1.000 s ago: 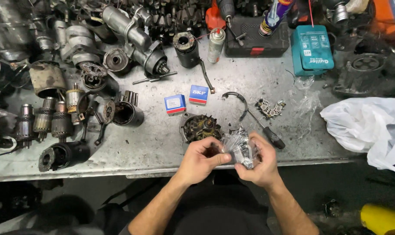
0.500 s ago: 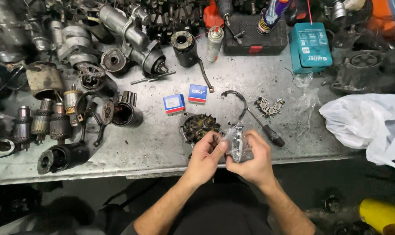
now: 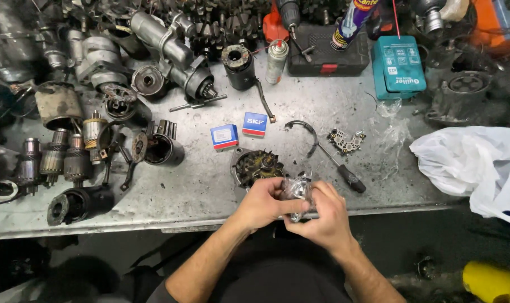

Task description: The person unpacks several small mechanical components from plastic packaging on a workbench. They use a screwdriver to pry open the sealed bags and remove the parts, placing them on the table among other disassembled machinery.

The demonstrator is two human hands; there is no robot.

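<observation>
At bench edge | hands (image 3: 297, 205) together, clamped on plastic-wrapped part (image 3: 297, 188) | alternator housing (image 3: 257, 166) just behind

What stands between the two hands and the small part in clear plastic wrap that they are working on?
Nothing visible does. The left hand and the right hand both already grip the wrapped part directly, above the near edge of the metal workbench. The dark round housing lies behind it, apart.

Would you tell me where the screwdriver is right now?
In the head view, the screwdriver lies on the bench, just beyond the right hand, beside the curved bracket.
</observation>
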